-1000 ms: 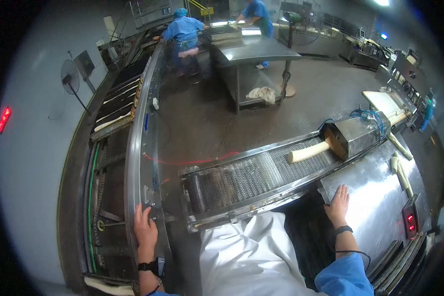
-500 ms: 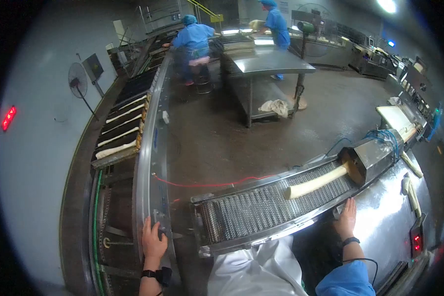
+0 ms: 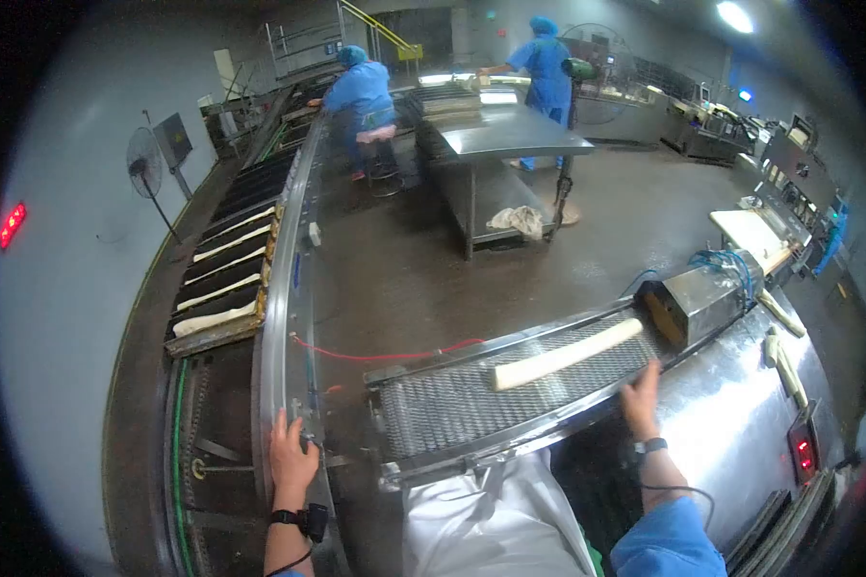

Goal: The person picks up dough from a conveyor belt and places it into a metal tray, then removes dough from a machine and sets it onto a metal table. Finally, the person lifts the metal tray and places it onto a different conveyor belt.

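Note:
A long pale roll of dough (image 3: 568,355) lies on the wire-mesh conveyor (image 3: 433,409) in front of me, apart from both hands. My right hand (image 3: 642,402) is at the conveyor's near edge, right of the dough roll, its fingers stretched out and holding nothing. On the left, my left hand (image 3: 293,457) rests on the metal rail (image 3: 277,327) of the tray line, fingers extended, with a small dark part beside the thumb. Further up that line, dough strips lie in the grooves of a dark baking tray (image 3: 223,279).
A steel box (image 3: 707,298) stands over the mesh conveyor's far end. Right of it are a steel surface (image 3: 712,404) and a strip of dough (image 3: 785,370). Ahead stands a steel table (image 3: 515,139). Two people (image 3: 361,96) in blue work at the back. A red cord (image 3: 385,357) crosses behind the conveyor.
The dough roll has come out of the steel box and travelled left along the mesh. My right hand has shifted up and left. My left hand stays on the rail.

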{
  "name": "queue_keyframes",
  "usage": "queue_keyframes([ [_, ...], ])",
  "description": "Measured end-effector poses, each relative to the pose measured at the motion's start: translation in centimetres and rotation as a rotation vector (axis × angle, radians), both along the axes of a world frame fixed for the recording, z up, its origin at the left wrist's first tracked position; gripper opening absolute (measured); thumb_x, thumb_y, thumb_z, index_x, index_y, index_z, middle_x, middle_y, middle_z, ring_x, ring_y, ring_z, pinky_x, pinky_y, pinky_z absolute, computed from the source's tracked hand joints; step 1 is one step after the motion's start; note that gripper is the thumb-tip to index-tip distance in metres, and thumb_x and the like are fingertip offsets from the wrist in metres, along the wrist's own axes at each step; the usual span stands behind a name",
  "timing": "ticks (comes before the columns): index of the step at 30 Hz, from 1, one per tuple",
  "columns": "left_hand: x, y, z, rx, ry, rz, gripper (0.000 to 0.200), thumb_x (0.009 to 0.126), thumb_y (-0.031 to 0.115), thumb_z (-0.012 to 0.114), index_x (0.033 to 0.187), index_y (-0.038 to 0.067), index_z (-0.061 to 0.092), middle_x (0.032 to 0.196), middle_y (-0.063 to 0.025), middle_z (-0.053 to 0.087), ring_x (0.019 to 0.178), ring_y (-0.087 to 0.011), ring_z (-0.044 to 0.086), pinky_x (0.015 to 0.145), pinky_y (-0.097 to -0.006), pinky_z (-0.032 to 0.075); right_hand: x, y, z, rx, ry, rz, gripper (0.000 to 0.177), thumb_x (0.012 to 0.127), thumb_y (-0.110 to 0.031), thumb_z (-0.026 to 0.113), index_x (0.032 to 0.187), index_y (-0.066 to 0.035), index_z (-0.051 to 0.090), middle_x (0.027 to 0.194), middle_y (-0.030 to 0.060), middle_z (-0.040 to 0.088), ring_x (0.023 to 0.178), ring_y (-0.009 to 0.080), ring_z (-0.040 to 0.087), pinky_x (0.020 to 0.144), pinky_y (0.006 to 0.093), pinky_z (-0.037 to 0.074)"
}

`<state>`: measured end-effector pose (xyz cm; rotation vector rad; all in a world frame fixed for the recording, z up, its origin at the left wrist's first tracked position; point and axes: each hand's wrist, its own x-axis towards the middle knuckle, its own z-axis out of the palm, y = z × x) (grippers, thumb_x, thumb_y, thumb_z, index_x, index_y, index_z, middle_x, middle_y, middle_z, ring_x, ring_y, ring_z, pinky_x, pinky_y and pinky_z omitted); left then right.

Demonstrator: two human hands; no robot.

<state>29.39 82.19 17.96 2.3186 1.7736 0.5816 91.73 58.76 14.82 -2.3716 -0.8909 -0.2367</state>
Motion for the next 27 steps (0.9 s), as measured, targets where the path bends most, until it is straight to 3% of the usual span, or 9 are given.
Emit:
queue_keyframes([
  [3, 0.3, -0.3, 0.1, 0.03, -0.017, 0.002, 0.048, 0.075, 0.01, 0.065, 0.122, 0.001, 0.058, 0.145, -0.0204, 0.037, 0.13, -0.0376, 0.039, 0.108, -0.0442, 0.036, -6.5, 6.0, 1.4, 0.147, -0.196, 0.346, 0.069, 0.07, 0.005, 0.058, 0.136, 0.006, 0.04, 0.139, 0.0276, 0.042, 0.133, 0.0422, 0.036, 0.113, 0.0456, 0.027],
  [5, 0.2, -0.4, -0.2, 0.07, -0.002, -0.014, 0.048, 0.075, 0.009, 0.064, 0.122, 0.002, 0.058, 0.144, -0.0198, 0.04, 0.13, -0.0369, 0.04, 0.107, -0.044, 0.037, -11.9, 10.4, 5.0, -0.103, 0.279, 0.57, 0.05, 0.069, -0.001, 0.062, 0.118, 0.004, 0.05, 0.117, 0.0232, 0.056, 0.11, 0.0412, 0.051, 0.1, 0.0449, 0.038],
  [6, 0.2, -0.5, -0.2, 0.063, -0.02, -0.004, 0.048, 0.075, 0.009, 0.064, 0.122, 0.001, 0.058, 0.143, -0.0195, 0.04, 0.129, -0.0367, 0.041, 0.106, -0.0438, 0.037, -13.2, 12.3, 2.7, -0.078, -0.349, 0.738, 0.048, 0.069, -0.002, 0.062, 0.116, 0.002, 0.051, 0.113, 0.022, 0.057, 0.104, 0.0402, 0.052, 0.093, 0.0451, 0.041],
  [9, 0.2, -1.2, 0.3, 0.057, -0.036, -0.002, 0.047, 0.075, 0.007, 0.063, 0.121, 0.0, 0.058, 0.143, -0.019, 0.041, 0.129, -0.0367, 0.042, 0.106, -0.0434, 0.037, -19.8, 15.3, 2.8, -0.258, -0.179, 0.884, 0.052, 0.07, -0.003, 0.062, 0.121, 0.001, 0.051, 0.111, 0.0204, 0.058, 0.115, 0.0364, 0.05, 0.106, 0.0452, 0.034],
  [12, -0.3, -0.9, 0.1, 0.063, -0.047, 0.003, 0.046, 0.075, 0.006, 0.062, 0.12, -0.001, 0.057, 0.142, -0.019, 0.042, 0.128, -0.037, 0.043, 0.106, -0.0432, 0.038, -23.8, 17.1, 1.4, -0.158, -0.313, 0.819, 0.021, 0.077, -0.016, 0.058, 0.095, -0.005, 0.056, 0.094, 0.0128, 0.058, 0.096, 0.0291, 0.056, 0.089, 0.041, 0.04],
  [16, -0.7, -0.7, -0.2, 0.096, -0.029, -0.01, 0.045, 0.075, 0.004, 0.061, 0.119, -0.002, 0.057, 0.142, -0.0208, 0.042, 0.128, -0.0385, 0.042, 0.107, -0.0432, 0.037, -23.7, 16.5, 5.0, -0.17, -0.07, 0.815, 0.029, 0.066, -0.009, 0.067, 0.095, -0.006, 0.063, 0.094, 0.0133, 0.061, 0.097, 0.0282, 0.06, 0.089, 0.0414, 0.043],
  [19, -1.1, 0.2, -0.4, 0.118, 0.005, -0.056, 0.045, 0.075, 0.004, 0.061, 0.119, -0.003, 0.056, 0.142, -0.0215, 0.042, 0.128, -0.039, 0.042, 0.107, -0.0431, 0.036, -18.3, 13.9, 8.6, 0.316, 0.868, 0.795, 0.039, 0.061, 0.005, 0.07, 0.099, -0.004, 0.065, 0.092, 0.0096, 0.068, 0.088, 0.025, 0.065, 0.075, 0.0342, 0.052],
  [22, -1.6, 1.1, -0.6, 0.123, 0.022, -0.054, 0.045, 0.075, 0.003, 0.06, 0.119, -0.003, 0.056, 0.142, -0.0218, 0.042, 0.129, -0.0389, 0.041, 0.107, -0.0433, 0.036, -10.4, 6.8, 10.3, 0.994, 1.44, 0.633, 0.041, 0.061, 0.012, 0.068, 0.098, -0.005, 0.06, 0.092, 0.0065, 0.064, 0.091, 0.0241, 0.063, 0.084, 0.0376, 0.052],
  [27, -0.6, 0.2, 1.8, 0.011, 0.058, 0.0, 0.043, 0.08, 0.002, 0.056, 0.123, -0.004, 0.053, 0.144, -0.0197, 0.039, 0.133, -0.0368, 0.037, 0.109, -0.0418, 0.034, -0.3, -10.5, 6.2, 1.713, 1.076, 0.048, 0.024, 0.068, 0.012, 0.064, 0.085, -0.005, 0.058, 0.082, 0.0064, 0.059, 0.079, 0.0201, 0.057, 0.078, 0.0293, 0.047],
])
